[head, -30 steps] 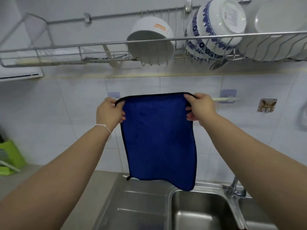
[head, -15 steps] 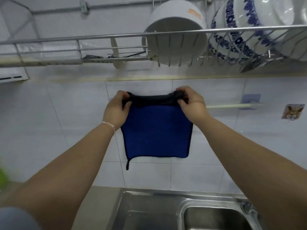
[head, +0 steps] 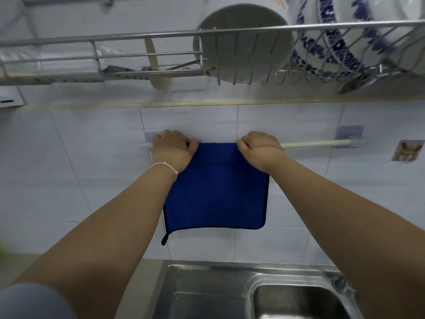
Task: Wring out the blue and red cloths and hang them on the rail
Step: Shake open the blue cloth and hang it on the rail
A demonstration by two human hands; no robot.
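Observation:
The blue cloth [head: 216, 187] hangs folded over the thin white rail [head: 315, 143] on the tiled wall, its black-edged lower hem level and a small loop dangling at the lower left corner. My left hand [head: 172, 149] grips the cloth's top left corner at the rail. My right hand [head: 259, 147] pinches the top right corner at the rail. The rail's left part is hidden behind my hands and the cloth. No red cloth is in view.
A wire dish rack [head: 161, 38] hangs just above the rail with a white bowl [head: 243, 42] and blue-patterned bowls [head: 333, 42]. A steel sink [head: 253, 293] lies below. A small sticker hook [head: 407, 150] sits right of the rail's blue bracket [head: 348, 134].
Both hands lifted the blue cloth from hanging full length above the sink, draped it over the rail so it hangs doubled, and pressed its top edge down onto the rail.

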